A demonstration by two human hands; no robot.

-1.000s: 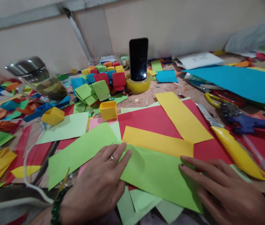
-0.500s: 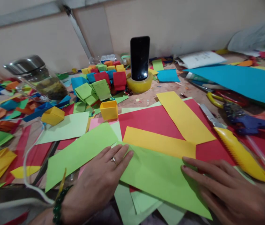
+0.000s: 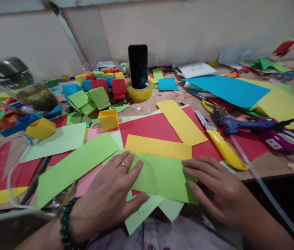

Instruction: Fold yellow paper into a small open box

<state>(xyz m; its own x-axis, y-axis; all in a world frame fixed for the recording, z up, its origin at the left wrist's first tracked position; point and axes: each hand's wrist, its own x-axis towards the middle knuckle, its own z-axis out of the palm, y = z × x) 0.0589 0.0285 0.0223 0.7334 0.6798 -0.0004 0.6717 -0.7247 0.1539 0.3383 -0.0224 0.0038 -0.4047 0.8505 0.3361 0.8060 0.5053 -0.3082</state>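
Note:
A light green paper strip (image 3: 162, 175) lies across the near edge of the worktable, over pale green sheets. My left hand (image 3: 115, 187), with a ring and a green bead bracelet, rests flat on its left end, fingers apart. At the strip's right end my right hand (image 3: 214, 184) touches it with extended fingertips. Just beyond are a yellow strip (image 3: 159, 146) and a red sheet (image 3: 149, 127), with a second yellow strip (image 3: 180, 121) lying slanted. Another green strip (image 3: 76, 166) lies left of my left hand.
Folded paper boxes (image 3: 100, 98) are heaped behind, beside a phone (image 3: 138, 66) standing in a tape roll (image 3: 140, 93). A glass jar (image 3: 32, 90) stands left. Rightward lie a yellow-handled knife (image 3: 227, 151), a blue glue gun (image 3: 240, 125) and a blue sheet (image 3: 230, 91).
The view has shifted right, bringing in a purple power socket. The green strip now lies more level, and my right hand has come closer to my left, whose thumb is spread out.

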